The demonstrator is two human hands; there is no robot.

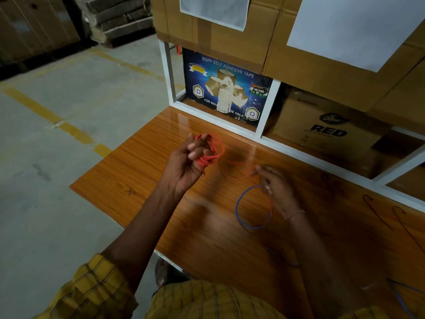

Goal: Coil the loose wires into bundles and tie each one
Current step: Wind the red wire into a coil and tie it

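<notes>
While left hand grips red coil, tape box sits shelved.

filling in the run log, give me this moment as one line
step: coiling | left hand: holds red wire coil | right hand: pinches red wire tail | blue wire loop: on table, untied

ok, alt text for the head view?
A person's left hand holds a coil of orange wire above a wooden table while the right hand, blurred, pinches its loose end. A blue wire loop lies below that hand.
</notes>
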